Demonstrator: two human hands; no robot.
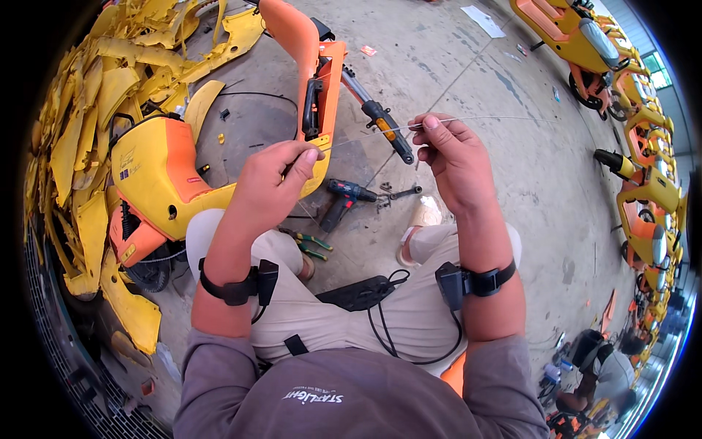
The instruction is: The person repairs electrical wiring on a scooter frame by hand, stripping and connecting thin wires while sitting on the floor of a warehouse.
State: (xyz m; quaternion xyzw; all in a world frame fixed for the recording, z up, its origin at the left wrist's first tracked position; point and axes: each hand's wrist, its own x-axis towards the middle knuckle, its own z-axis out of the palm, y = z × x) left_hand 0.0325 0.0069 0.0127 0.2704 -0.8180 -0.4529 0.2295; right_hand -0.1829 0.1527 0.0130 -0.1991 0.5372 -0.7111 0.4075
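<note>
A thin, silvery wire cable [504, 117] stretches between my two hands at chest height, its free length trailing off to the right. My left hand [270, 186] pinches it between thumb and fingers. My right hand [457, 157] grips it too, thumb on top. Beyond the hands stands a partly stripped yellow-and-orange scooter [164, 164], with an orange front section [294, 36]. A silver-and-black fork leg [380, 121] slants down behind the cable. On the floor between my knees and the scooter lie a cordless drill [345, 199], a wrench [406, 192] and green-handled pliers [313, 244].
Broken yellow panels [95, 110] are heaped at the left. Several yellow-and-orange scooters [647, 190] line the right side. Another person [610, 373] crouches at the lower right. A white sheet [484, 20] lies on the far floor. A black cable hangs across my lap.
</note>
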